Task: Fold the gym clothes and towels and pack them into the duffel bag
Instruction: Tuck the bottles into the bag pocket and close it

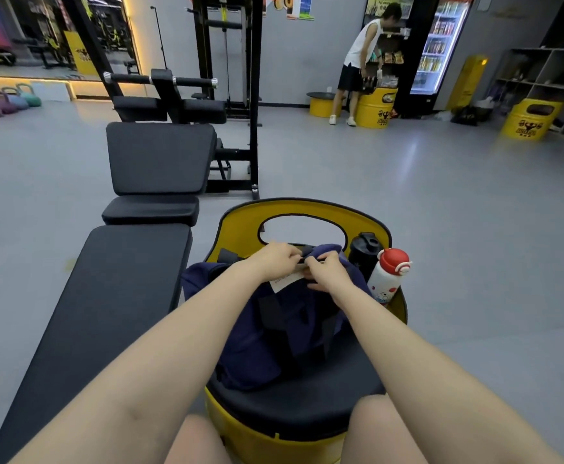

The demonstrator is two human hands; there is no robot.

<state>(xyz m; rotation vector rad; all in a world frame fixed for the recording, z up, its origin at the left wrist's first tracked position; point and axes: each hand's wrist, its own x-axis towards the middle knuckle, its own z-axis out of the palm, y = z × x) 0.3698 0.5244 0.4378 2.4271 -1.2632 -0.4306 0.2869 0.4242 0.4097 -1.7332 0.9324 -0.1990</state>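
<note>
Navy fabric of the duffel bag (273,333) lies slumped on the black padded seat of a yellow drum-shaped stool (294,410), directly under both hands at its far end. The cloth looks soft and creased, crossed by black webbing straps, with a white tag (285,280). The left hand (275,259) and right hand (325,272) meet there, fingers curled and pinching the bag's top edge. A glossy white bottle (387,276) with a red cap stands beside a black shaker (362,256).
</note>
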